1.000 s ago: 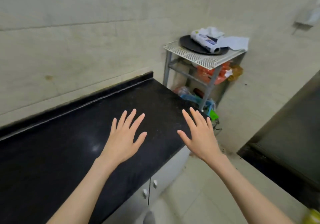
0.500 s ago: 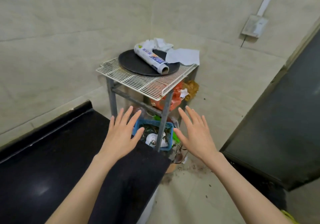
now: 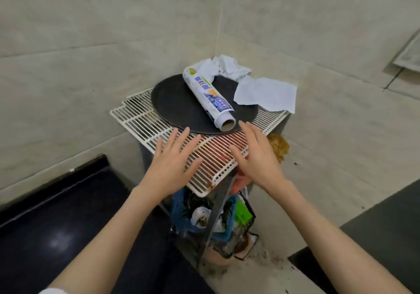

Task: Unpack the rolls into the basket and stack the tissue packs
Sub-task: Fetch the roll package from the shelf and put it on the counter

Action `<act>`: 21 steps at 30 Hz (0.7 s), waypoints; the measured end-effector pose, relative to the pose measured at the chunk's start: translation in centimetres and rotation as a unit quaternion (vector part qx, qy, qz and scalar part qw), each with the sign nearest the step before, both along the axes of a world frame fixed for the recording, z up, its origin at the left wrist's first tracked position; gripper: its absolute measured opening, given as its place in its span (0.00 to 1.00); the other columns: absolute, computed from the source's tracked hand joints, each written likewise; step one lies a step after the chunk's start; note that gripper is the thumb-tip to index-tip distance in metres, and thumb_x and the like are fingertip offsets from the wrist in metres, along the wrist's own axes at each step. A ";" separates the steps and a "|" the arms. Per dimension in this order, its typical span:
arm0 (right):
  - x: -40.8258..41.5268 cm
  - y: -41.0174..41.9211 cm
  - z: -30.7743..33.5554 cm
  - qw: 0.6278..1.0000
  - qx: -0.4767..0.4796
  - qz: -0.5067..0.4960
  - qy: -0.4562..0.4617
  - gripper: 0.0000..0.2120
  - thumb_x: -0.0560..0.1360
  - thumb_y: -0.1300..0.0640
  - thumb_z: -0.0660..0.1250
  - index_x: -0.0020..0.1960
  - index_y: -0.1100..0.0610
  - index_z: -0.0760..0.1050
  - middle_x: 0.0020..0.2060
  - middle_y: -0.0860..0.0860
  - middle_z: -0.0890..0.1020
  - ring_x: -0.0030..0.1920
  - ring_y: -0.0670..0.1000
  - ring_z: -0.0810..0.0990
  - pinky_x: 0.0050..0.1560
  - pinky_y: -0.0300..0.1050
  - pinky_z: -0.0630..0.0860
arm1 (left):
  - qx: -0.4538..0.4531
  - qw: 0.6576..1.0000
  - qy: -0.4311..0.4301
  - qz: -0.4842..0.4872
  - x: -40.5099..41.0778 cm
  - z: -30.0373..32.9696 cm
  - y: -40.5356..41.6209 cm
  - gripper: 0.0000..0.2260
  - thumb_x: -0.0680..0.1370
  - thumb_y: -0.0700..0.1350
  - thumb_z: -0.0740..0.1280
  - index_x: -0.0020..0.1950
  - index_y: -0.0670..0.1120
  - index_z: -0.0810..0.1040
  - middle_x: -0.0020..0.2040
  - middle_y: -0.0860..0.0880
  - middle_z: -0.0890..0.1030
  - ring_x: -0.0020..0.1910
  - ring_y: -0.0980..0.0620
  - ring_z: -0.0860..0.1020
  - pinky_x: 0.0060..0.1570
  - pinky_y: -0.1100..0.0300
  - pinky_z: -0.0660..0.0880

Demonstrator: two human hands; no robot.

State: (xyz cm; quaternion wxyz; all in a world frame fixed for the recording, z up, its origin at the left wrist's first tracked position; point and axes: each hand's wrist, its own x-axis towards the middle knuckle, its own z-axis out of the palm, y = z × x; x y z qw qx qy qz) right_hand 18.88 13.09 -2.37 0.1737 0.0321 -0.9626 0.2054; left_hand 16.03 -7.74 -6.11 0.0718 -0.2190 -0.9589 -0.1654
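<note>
A person's two bare arms reach forward over a white wire rack shelf standing in a tiled corner. The left hand and the right hand both hover above the rack's front edge, fingers straight and spread, holding nothing.

The one roll in view is a long white printed roll with a cardboard core, lying on its side across a round black tray on the rack, its open end facing the hands, just beyond the right fingertips. It looks light and fairly stiff, with a smooth, probably slippery wrapper; being round, it may roll off the tray if nudged. A grip around its middle seems safest.

Behind it lie a crumpled pale cloth and a flat white paper sheet, both soft and loose, touching or just beside the roll's far end. No tissue packs are visible.

Below the rack sits a blue plastic basket crowded with clutter, partly hidden by the rack's grey metal leg. A black bench lies at lower left.
</note>
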 end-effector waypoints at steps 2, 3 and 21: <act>-4.7 0.1 0.9 0.999 -0.002 0.031 0.019 0.27 0.76 0.51 0.62 0.72 0.59 0.61 0.71 0.58 0.65 0.72 0.55 0.62 0.71 0.45 0.55 | 0.001 1.000 0.005 0.028 -2.6 0.1 1.1 0.26 0.78 0.60 0.51 0.74 0.57 0.49 0.78 0.50 0.48 0.76 0.49 0.41 0.72 0.42 0.40; -6.9 -0.1 1.5 0.998 -0.010 0.050 0.021 0.27 0.76 0.51 0.62 0.71 0.60 0.62 0.71 0.59 0.65 0.71 0.56 0.62 0.71 0.45 0.56 | 0.000 0.999 0.007 0.043 -3.8 0.2 1.6 0.26 0.78 0.60 0.50 0.74 0.58 0.48 0.78 0.50 0.48 0.76 0.49 0.41 0.72 0.43 0.39; -20.6 -1.2 0.5 0.967 0.058 0.078 -0.236 0.43 0.72 0.59 0.66 0.75 0.57 0.39 0.68 0.64 0.56 0.63 0.65 0.65 0.59 0.55 0.70 | -0.004 0.980 -0.079 0.184 -8.4 -0.2 3.8 0.21 0.80 0.56 0.46 0.74 0.56 0.57 0.78 0.49 0.50 0.75 0.49 0.39 0.71 0.54 0.36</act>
